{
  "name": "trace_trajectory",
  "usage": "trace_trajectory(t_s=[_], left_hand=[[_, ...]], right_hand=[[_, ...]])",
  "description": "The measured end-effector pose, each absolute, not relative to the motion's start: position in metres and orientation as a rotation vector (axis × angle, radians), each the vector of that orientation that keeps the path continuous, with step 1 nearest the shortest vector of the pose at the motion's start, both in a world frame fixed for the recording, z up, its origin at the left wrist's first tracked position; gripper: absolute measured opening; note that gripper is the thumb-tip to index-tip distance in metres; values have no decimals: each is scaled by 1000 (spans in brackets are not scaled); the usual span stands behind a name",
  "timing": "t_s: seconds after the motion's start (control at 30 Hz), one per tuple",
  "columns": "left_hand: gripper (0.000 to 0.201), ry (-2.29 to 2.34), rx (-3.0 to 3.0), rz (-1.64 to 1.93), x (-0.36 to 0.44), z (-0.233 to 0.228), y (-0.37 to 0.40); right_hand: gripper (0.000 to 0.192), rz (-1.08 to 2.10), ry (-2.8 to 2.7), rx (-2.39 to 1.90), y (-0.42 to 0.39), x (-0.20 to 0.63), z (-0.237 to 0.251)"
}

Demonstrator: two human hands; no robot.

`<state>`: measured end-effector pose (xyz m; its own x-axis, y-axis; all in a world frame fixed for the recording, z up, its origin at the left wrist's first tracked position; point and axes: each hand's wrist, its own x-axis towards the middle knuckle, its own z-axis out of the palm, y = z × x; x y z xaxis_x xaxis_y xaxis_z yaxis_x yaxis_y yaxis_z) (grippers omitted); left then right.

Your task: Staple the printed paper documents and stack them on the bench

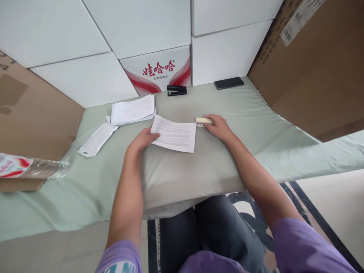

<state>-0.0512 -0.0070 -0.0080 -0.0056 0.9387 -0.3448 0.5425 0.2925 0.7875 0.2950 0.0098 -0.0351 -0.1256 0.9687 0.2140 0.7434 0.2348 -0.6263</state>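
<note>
A printed sheet of paper (175, 134) lies on a grey-green cushion (182, 170) in front of me. My left hand (142, 140) rests on the sheet's left edge, holding it flat. At the sheet's upper right corner, my right hand (218, 126) grips a small cream stapler (202, 121), whose tip meets the corner of the paper.
A stack of papers (133, 110) and a folded white sheet (98, 139) lie to the left. A black stapler (176, 90) and a dark phone (229, 83) sit at the back. White boxes (153, 41) and cardboard (313, 68) wall the space. A plastic bottle (31, 167) lies at far left.
</note>
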Motion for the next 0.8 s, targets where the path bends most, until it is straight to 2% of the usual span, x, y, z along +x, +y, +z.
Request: trace_trajectory(t_s=[0.13, 0.33, 0.8], left_hand=[[53, 1627, 1363, 586, -51, -7, -8], [53, 1622, 1321, 683, -45, 4, -13], [27, 1496, 962, 689, -62, 6, -8]], right_hand=[[29, 512, -1919, -1563, 9, 295, -34], [29, 510, -1910, -1556, 9, 294, -35], [29, 518, -1932, -1557, 10, 295, -34]])
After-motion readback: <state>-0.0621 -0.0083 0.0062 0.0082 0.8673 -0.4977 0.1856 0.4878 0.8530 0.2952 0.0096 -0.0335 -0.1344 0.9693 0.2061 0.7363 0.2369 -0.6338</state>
